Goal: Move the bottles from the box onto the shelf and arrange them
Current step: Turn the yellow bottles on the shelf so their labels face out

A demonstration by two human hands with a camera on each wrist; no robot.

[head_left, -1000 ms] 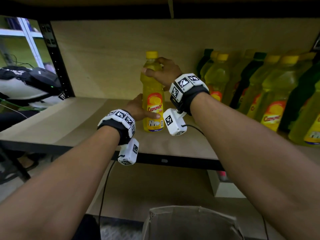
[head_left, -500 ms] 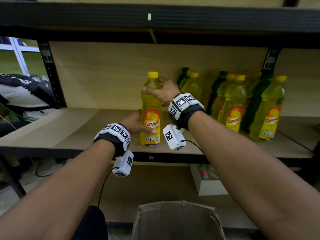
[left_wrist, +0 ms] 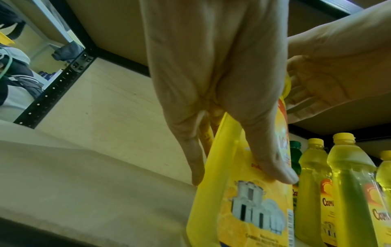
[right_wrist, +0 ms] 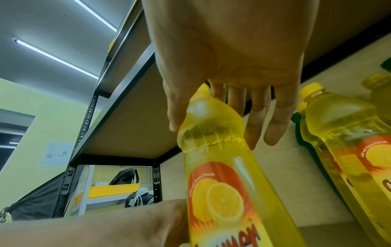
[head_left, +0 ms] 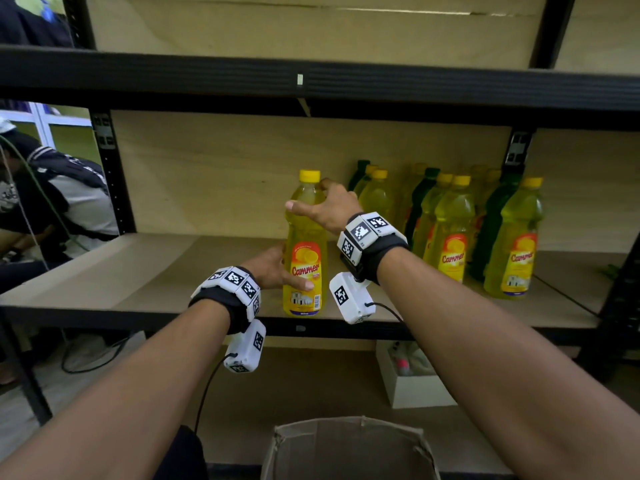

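**Bottle down near the shelf's front edge, row waiting**

While my left hand (head_left: 273, 268) is curling around the label of the yellow plastic bottle with the yellow cap (head_left: 304, 258), my right hand (head_left: 329, 207) is gripping its shoulder. Since a second ago it is standing in the same spot on the wooden shelf (head_left: 138, 271), apart from the row of yellow and green bottles (head_left: 453, 230). I judge it placed but not yet aligned.

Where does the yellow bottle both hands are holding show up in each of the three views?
Head: yellow bottle upright at centre, on the shelf's front edge.
Left wrist: lower right, label under the left hand.
Right wrist: centre to bottom, shoulder under the right hand.
Shared landmark: row of yellow-capped bottles to its right.
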